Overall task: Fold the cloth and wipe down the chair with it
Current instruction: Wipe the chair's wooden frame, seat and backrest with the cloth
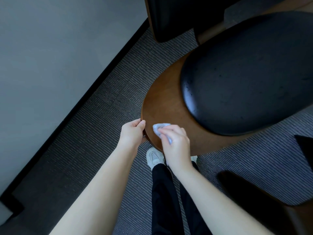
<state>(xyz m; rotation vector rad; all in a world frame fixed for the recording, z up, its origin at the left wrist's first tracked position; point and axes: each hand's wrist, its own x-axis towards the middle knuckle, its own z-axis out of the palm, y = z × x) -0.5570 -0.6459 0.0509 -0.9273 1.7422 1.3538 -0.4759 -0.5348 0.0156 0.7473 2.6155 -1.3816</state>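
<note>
the right hand pinched a small white cloth against the near wooden rim of the chair; the left hand gripped that rim's left edge. risk: the bunched cloth might unfold, leaving the black seat cushion unwiped.

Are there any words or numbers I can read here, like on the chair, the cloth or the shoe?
None: no words, numbers or logos can be read anywhere.
Wooden chair seat and black cushion: plain, no label.
White cloth under the right hand: blank.
White shoe: any marking is too blurred to tell.
</note>
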